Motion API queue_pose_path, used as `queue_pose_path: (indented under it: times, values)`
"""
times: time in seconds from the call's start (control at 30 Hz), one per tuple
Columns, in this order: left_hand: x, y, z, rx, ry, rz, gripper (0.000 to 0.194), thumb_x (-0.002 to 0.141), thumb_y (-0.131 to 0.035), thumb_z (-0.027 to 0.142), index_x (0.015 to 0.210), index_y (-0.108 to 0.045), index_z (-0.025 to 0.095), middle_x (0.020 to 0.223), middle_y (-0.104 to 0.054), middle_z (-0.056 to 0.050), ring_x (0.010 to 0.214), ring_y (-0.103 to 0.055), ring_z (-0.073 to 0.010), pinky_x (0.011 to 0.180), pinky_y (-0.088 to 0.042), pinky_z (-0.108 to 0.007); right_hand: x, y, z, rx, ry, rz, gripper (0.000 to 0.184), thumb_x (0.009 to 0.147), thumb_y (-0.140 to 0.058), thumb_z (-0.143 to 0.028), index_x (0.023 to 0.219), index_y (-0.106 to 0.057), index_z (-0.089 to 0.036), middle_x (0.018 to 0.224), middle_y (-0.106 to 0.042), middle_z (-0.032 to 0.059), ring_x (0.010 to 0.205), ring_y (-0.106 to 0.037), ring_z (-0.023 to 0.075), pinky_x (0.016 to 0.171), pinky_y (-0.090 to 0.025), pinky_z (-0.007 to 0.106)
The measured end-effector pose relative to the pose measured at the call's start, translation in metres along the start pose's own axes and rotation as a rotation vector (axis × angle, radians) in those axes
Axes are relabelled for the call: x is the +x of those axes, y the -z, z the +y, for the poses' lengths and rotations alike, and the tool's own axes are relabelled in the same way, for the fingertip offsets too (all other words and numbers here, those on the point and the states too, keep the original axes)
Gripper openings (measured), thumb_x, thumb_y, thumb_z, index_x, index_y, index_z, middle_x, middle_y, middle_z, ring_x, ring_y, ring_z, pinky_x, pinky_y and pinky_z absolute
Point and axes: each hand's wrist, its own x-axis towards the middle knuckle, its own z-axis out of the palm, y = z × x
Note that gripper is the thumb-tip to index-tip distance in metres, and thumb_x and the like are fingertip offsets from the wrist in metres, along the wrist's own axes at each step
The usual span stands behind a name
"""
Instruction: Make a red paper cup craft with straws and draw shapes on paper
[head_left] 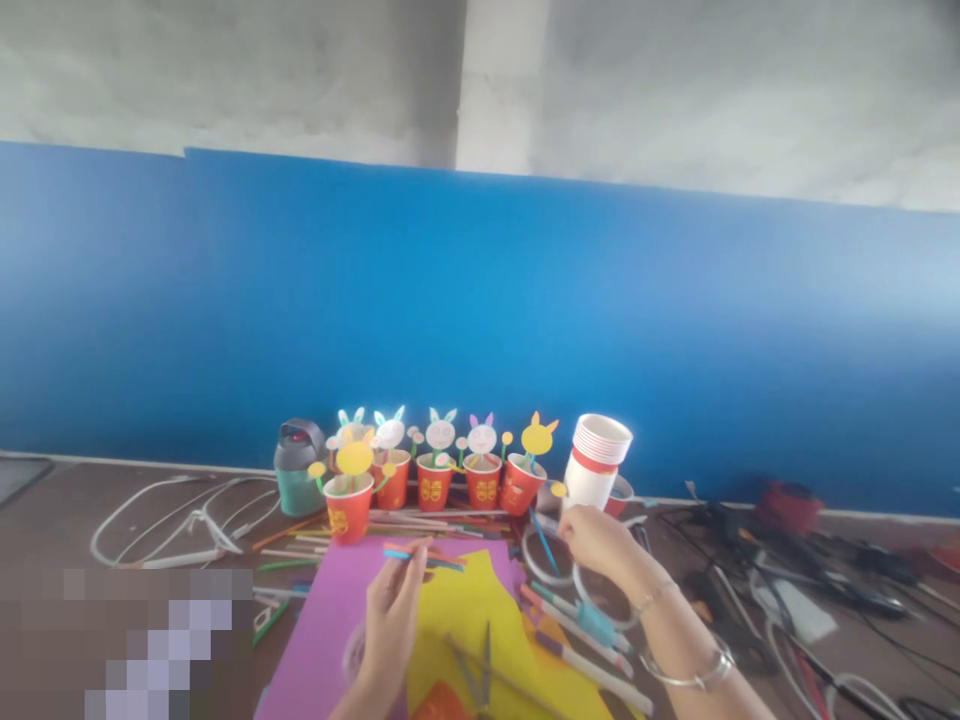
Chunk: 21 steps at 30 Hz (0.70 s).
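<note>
My left hand is closed in a pinch on a few thin coloured sticks, held flat over the purple sheet. My right hand is closed low on a tilted stack of white paper cups, lifted just off the table. A blue stick lies just left of that hand. A row of red paper cups with paper bunny and chick toppers stands along the blue wall, one red cup set forward. A yellow sheet lies on the purple one.
Scissors lie on the yellow sheet. Several coloured sticks and pens are scattered around the sheets. A teal jug stands left of the cups. White cords lie at the left, dark cables and gear at the right.
</note>
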Motion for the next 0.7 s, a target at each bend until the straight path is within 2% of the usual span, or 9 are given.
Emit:
queue_pose_path:
  times: [0.1,0.23,0.4,0.57,0.7]
  values:
    - [-0.001,0.000,0.002,0.001,-0.008,0.007,0.053,0.065,-0.071,0.060,0.094,-0.074,0.016,0.088,-0.075,-0.008,0.081,-0.067,-0.0245,0.072,-0.054,-0.030,-0.003,-0.001,0.002,-0.027,-0.087,0.042,0.023,0.080,-0.049,-0.011,0.079,-0.071,-0.016,0.088,-0.073,0.0147,0.082,-0.068,0.0273,0.062,-0.041,0.029]
    - [-0.002,0.000,0.003,0.000,-0.001,-0.004,0.053,0.064,-0.071,0.059,0.093,-0.074,0.015,0.083,-0.075,-0.008,0.077,-0.068,-0.0247,0.069,-0.054,-0.030,0.001,-0.020,-0.009,-0.012,-0.123,0.044,0.020,0.081,-0.055,-0.027,0.074,-0.071,-0.018,0.082,-0.074,0.0127,0.081,-0.069,0.0275,0.062,-0.044,0.030]
    - [-0.003,0.001,0.003,0.019,-0.040,-0.092,0.044,0.075,-0.065,0.054,0.095,-0.074,0.016,0.081,-0.075,-0.007,0.077,-0.068,-0.0240,0.069,-0.054,-0.029,0.010,-0.045,-0.013,0.003,-0.147,0.033,0.022,0.083,-0.052,-0.028,0.077,-0.072,-0.020,0.089,-0.075,0.0101,0.086,-0.070,0.0277,0.064,-0.045,0.031]
    - [-0.007,-0.001,0.010,0.042,-0.102,-0.112,0.040,0.078,-0.063,0.052,0.091,-0.074,0.015,0.076,-0.074,-0.008,0.072,-0.067,-0.0234,0.069,-0.054,-0.030,0.002,-0.043,-0.013,-0.016,-0.127,0.060,0.019,0.081,-0.055,-0.028,0.080,-0.072,-0.019,0.089,-0.075,0.0129,0.085,-0.070,0.0298,0.064,-0.046,0.032]
    - [-0.011,-0.002,0.010,0.044,-0.125,-0.180,0.038,0.078,-0.063,0.051,0.077,-0.073,0.014,0.070,-0.073,-0.007,0.068,-0.066,-0.0225,0.064,-0.054,-0.029,-0.005,-0.038,-0.040,-0.027,-0.025,0.106,0.023,0.083,-0.049,-0.021,0.083,-0.071,-0.017,0.088,-0.074,0.0136,0.083,-0.070,0.0275,0.065,-0.046,0.031]
